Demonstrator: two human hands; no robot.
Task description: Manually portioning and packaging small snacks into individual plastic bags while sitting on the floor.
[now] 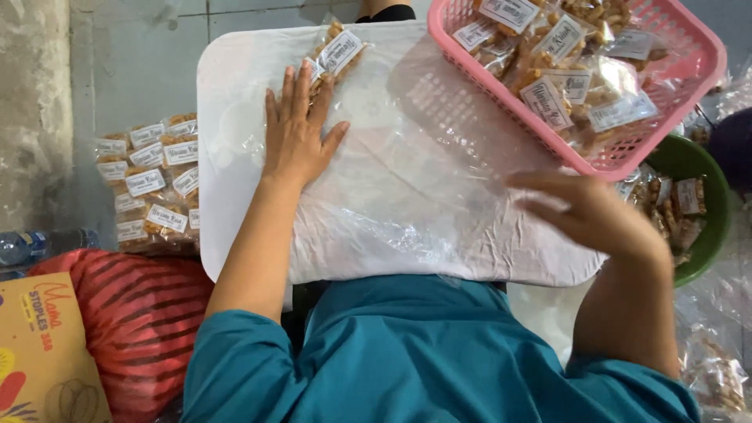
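Note:
My left hand (296, 131) lies flat, fingers spread, on a clear plastic bag (407, 180) spread over a white board (227, 157) on my lap. Its fingertips touch a small labelled packet of brown snacks (333, 55) near the board's far edge. My right hand (587, 211) hovers blurred over the bag's right edge, fingers pointing left, holding nothing that I can see. A pink plastic basket (689, 86) filled with several more labelled snack packets rests on the board's far right corner.
A large clear bag of packed snack packets (153, 184) sits on the floor at left. A green bowl (701, 168) with loose packets is at right. A red mesh sack (137, 321), a yellow box (43, 352) and a water bottle (31, 244) lie at lower left.

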